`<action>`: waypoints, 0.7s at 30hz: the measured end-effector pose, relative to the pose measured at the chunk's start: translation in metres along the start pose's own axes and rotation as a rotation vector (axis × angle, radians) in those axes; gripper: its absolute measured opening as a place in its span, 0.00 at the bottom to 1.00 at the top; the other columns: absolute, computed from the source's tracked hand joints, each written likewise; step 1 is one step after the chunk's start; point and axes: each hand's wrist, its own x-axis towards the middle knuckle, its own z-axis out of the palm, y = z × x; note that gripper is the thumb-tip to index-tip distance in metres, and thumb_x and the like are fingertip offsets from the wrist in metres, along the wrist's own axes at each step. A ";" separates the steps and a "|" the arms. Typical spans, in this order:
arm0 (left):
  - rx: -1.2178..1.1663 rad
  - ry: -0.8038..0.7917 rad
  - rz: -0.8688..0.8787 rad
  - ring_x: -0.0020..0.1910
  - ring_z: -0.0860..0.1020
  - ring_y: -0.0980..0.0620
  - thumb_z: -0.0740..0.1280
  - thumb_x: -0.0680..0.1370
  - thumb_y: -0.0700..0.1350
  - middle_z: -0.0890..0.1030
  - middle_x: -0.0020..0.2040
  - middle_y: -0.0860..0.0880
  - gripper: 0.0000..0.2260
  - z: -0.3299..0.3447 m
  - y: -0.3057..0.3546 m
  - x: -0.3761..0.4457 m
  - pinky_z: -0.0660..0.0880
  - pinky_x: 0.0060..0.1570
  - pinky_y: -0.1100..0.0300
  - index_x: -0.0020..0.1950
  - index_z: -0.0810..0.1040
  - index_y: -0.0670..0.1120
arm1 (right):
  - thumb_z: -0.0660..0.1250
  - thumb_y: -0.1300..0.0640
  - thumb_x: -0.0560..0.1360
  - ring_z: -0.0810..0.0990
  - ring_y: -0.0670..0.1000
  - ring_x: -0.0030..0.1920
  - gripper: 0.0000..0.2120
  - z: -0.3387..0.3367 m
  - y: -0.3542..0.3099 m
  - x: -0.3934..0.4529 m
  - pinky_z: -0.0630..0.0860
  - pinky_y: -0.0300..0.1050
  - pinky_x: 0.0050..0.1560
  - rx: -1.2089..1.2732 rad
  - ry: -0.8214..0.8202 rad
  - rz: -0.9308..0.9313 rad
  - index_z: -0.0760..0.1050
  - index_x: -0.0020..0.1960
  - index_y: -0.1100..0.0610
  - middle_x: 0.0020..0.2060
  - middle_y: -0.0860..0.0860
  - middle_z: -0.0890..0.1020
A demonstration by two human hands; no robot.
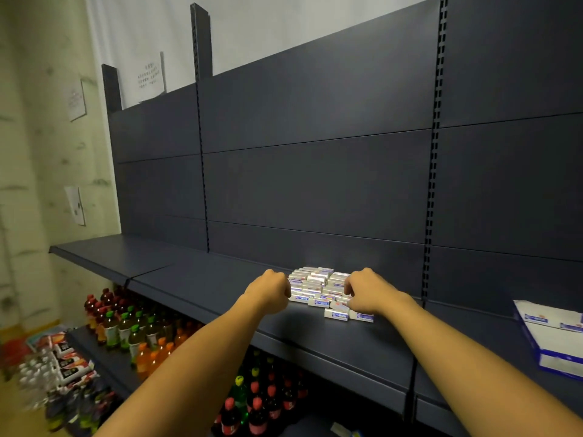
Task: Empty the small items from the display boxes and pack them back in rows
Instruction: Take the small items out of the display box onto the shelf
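A pile of several small white packets with blue labels (317, 283) lies on the dark shelf (202, 285), close to the back panel. My left hand (271, 287) sits at the pile's left edge with its fingers curled against the packets. My right hand (367, 291) is at the pile's right side, fingers curled down onto packets there. Two loose packets (337, 314) lie in front of the pile under my right hand. A white and blue display box (555, 335) stands at the shelf's far right, partly cut off by the frame.
Below the shelf, a lower shelf holds rows of drink bottles (132, 326) with red, green and orange caps. Snack packs (67, 361) lie at the lower left. Slotted uprights (433, 171) divide the dark back panel.
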 end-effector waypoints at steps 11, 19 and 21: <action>0.028 -0.038 0.013 0.54 0.81 0.46 0.69 0.78 0.39 0.82 0.59 0.46 0.12 0.023 -0.042 0.062 0.80 0.56 0.51 0.61 0.83 0.47 | 0.68 0.63 0.71 0.82 0.54 0.49 0.15 0.008 -0.022 0.085 0.82 0.51 0.51 -0.007 -0.028 -0.143 0.81 0.57 0.55 0.52 0.53 0.81; 0.017 -0.067 0.063 0.57 0.78 0.47 0.72 0.77 0.42 0.79 0.61 0.47 0.14 0.052 -0.056 0.083 0.78 0.55 0.53 0.63 0.81 0.48 | 0.66 0.65 0.72 0.82 0.57 0.51 0.15 0.028 -0.033 0.115 0.81 0.53 0.53 -0.080 -0.083 -0.220 0.81 0.57 0.57 0.54 0.55 0.81; 0.000 -0.053 0.081 0.56 0.78 0.48 0.72 0.77 0.44 0.78 0.60 0.48 0.13 0.056 -0.060 0.086 0.78 0.55 0.54 0.61 0.81 0.49 | 0.67 0.65 0.72 0.81 0.57 0.52 0.14 0.036 -0.038 0.120 0.81 0.52 0.53 -0.096 -0.093 -0.233 0.81 0.57 0.57 0.55 0.55 0.80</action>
